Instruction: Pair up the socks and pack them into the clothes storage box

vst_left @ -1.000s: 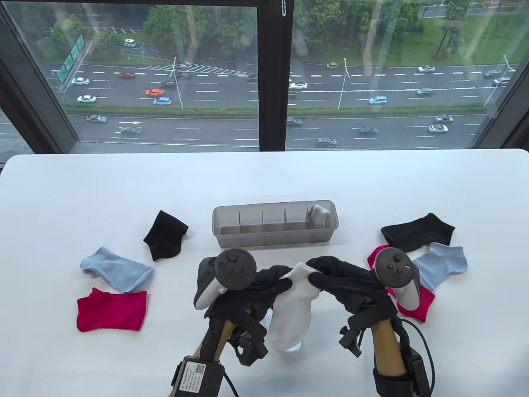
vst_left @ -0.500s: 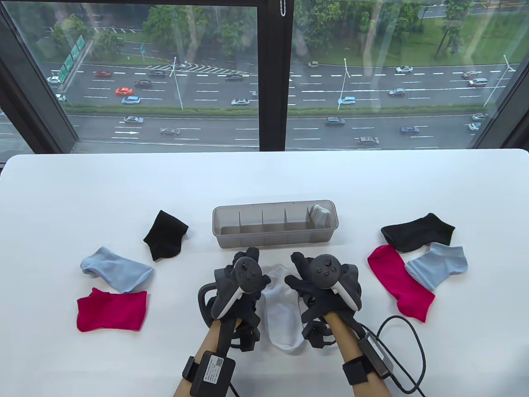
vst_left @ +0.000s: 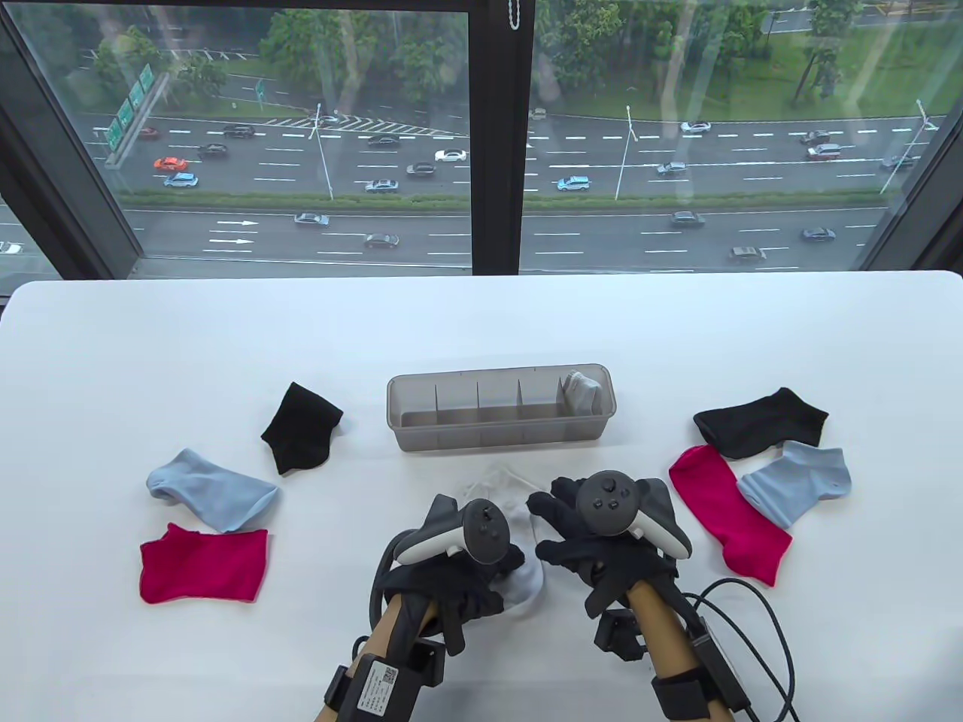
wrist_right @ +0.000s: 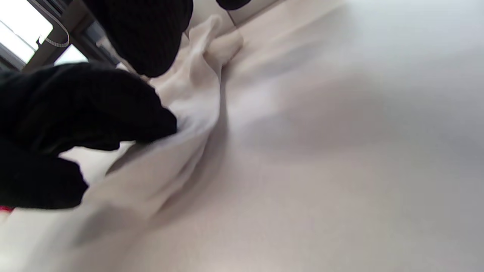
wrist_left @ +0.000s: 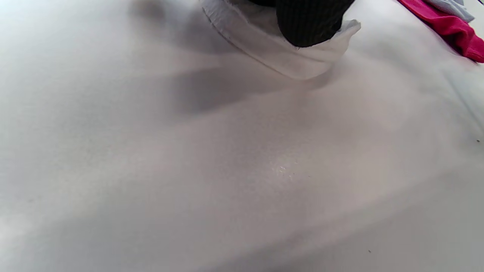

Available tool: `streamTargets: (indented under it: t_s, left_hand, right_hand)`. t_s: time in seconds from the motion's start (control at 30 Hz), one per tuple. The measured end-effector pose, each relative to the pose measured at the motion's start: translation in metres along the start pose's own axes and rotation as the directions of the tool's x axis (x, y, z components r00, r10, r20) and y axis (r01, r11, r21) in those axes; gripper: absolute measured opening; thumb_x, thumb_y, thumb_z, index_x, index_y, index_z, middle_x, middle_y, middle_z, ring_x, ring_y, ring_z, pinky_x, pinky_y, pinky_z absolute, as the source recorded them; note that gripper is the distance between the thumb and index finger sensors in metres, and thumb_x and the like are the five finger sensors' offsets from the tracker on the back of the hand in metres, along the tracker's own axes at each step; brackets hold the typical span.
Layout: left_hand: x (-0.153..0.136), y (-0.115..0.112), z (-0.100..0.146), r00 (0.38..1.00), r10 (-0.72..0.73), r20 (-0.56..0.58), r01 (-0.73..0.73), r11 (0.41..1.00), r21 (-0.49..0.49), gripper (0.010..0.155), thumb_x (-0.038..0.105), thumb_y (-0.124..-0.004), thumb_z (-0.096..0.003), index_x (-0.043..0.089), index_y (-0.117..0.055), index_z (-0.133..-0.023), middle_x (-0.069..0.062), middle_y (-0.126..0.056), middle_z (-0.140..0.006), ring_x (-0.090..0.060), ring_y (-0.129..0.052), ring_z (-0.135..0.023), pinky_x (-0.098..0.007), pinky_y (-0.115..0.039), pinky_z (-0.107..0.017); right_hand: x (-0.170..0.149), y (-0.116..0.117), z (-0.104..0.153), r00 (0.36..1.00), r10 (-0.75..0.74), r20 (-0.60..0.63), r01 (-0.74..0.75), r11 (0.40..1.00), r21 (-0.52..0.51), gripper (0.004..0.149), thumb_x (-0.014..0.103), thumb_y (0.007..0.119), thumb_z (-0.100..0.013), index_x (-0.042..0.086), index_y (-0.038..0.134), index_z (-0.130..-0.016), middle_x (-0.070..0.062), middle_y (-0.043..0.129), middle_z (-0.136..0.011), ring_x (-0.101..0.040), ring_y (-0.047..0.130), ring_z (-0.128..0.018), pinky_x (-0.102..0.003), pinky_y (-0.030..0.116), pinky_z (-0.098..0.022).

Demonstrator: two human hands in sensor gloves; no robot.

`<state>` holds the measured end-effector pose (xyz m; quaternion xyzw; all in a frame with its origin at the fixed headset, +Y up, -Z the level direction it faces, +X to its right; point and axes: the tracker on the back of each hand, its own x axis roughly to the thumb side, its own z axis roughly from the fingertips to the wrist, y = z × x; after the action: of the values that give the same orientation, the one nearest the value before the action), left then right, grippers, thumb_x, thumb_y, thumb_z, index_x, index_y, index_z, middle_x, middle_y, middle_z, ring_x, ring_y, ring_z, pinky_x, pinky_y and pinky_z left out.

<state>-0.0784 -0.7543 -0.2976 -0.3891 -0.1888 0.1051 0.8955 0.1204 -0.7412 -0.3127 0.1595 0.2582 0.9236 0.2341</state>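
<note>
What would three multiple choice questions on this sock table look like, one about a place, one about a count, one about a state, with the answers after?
1. Which compartment of the storage box holds the pale socks already packed?
A. table view's far left
B. middle
C. table view's far right

2. How many pink socks lie on the table?
A. one
B. two
C. three

3. What is happening to the white socks in front of the box?
A. both hands hold them
B. they lie untouched
C. they hang over the box rim

Answers:
1. C, the bundle sits at the right end and the other compartments look empty.
2. B, one pink sock lies left and one pink sock lies right.
3. A, the left hand and the right hand both have fingers on the fabric.
</note>
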Motion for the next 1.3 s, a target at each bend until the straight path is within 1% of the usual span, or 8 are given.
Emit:
streamTargets:
  t_s: [0.07,0.13,0.3,0.57,0.77,0.93,1.13,1.3]
  left_hand:
    - [-0.011,0.002,-0.002,0.998,0.056,-0.022,-0.055,0.998,0.009,0.073,0.03,-0.071,-0.056,0.038,-0.02,-0.108,0.014,-0.032,-0.125,-0.011,-0.022,-0.119,-0.053,-0.028,-0.088]
    - [-0.02,0.004,-0.001,0.996,0.085,-0.04,-0.083,0.996,0.035,0.072,0.026,-0.069,-0.0564,0.038,-0.019,-0.107,0.014,-0.031,-0.124,-0.01,-0.021,-0.119,-0.051,-0.027,-0.088]
    - [-0.033,0.005,0.001,0.988,0.153,-0.031,-0.151,0.987,0.062,0.074,0.025,-0.068,-0.0565,0.036,-0.016,-0.108,0.013,-0.03,-0.124,-0.011,-0.02,-0.118,-0.047,-0.027,-0.089]
    - [-0.038,0.006,0.004,0.989,0.147,-0.024,-0.142,0.981,0.132,0.076,0.033,-0.076,-0.0539,0.039,-0.024,-0.109,0.011,-0.035,-0.124,-0.014,-0.027,-0.118,-0.048,-0.032,-0.089]
    - [-0.026,0.003,0.004,0.996,0.013,-0.083,0.004,0.98,0.197,0.087,0.044,-0.081,-0.049,0.036,-0.018,-0.108,0.009,-0.037,-0.123,-0.017,-0.03,-0.118,-0.049,-0.033,-0.088]
    - [-0.028,0.006,0.008,0.996,0.049,-0.074,-0.013,0.909,0.416,0.045,0.04,-0.072,-0.0531,0.037,-0.06,-0.096,0.01,-0.073,-0.109,-0.014,-0.063,-0.11,-0.047,-0.048,-0.086]
    - [-0.045,0.001,0.012,0.933,0.347,0.097,-0.358,0.856,0.374,0.044,0.04,-0.06,-0.0568,0.025,-0.073,-0.096,0.0,-0.075,-0.111,-0.021,-0.057,-0.112,-0.055,-0.044,-0.083]
    - [-0.044,-0.003,0.011,0.94,0.327,0.094,-0.34,0.884,0.321,0.047,0.041,-0.063,-0.0558,0.026,-0.064,-0.101,0.001,-0.065,-0.117,-0.021,-0.048,-0.115,-0.055,-0.037,-0.085]
  right_hand:
    - [0.005,0.009,-0.004,0.998,0.057,-0.018,-0.053,0.987,0.153,0.075,0.035,0.082,-0.056,0.034,0.033,-0.113,-0.015,0.013,-0.125,-0.043,0.006,-0.111,-0.062,0.025,-0.084]
    - [0.01,0.02,-0.009,0.992,0.124,-0.035,-0.115,0.973,0.2,0.082,0.034,0.083,-0.055,0.038,0.025,-0.112,-0.014,0.007,-0.123,-0.042,0.004,-0.11,-0.061,0.023,-0.085]
    - [0.02,0.036,-0.027,0.985,0.17,-0.029,-0.165,0.976,0.144,0.079,0.033,0.084,-0.054,0.042,0.028,-0.109,-0.01,0.01,-0.123,-0.039,0.007,-0.112,-0.06,0.019,-0.085]
    - [0.027,0.043,-0.038,0.984,0.175,-0.025,-0.177,0.977,-0.117,0.042,0.035,0.079,-0.054,0.039,0.066,-0.094,-0.008,0.037,-0.121,-0.039,0.029,-0.113,-0.061,0.03,-0.084]
    - [0.021,0.038,-0.036,0.999,-0.019,0.041,0.017,0.999,0.052,0.043,0.036,0.069,-0.057,0.028,0.063,-0.098,-0.009,0.029,-0.122,-0.039,0.012,-0.111,-0.061,0.015,-0.083]
    - [0.016,0.036,-0.033,0.994,-0.094,0.057,0.09,0.993,0.075,0.042,0.038,0.066,-0.058,0.026,0.062,-0.099,-0.012,0.03,-0.121,-0.039,0.01,-0.111,-0.059,0.013,-0.083]
    - [0.014,0.041,-0.031,0.998,-0.035,0.053,0.032,0.998,0.046,0.066,0.035,0.081,-0.055,0.041,0.038,-0.105,-0.011,0.025,-0.122,-0.039,0.01,-0.111,-0.059,0.013,-0.083]
    - [0.012,0.042,-0.034,0.985,-0.161,0.054,0.164,0.985,-0.047,0.042,0.036,0.075,-0.056,0.032,0.064,-0.097,-0.011,0.037,-0.121,-0.037,0.017,-0.112,-0.057,0.014,-0.083]
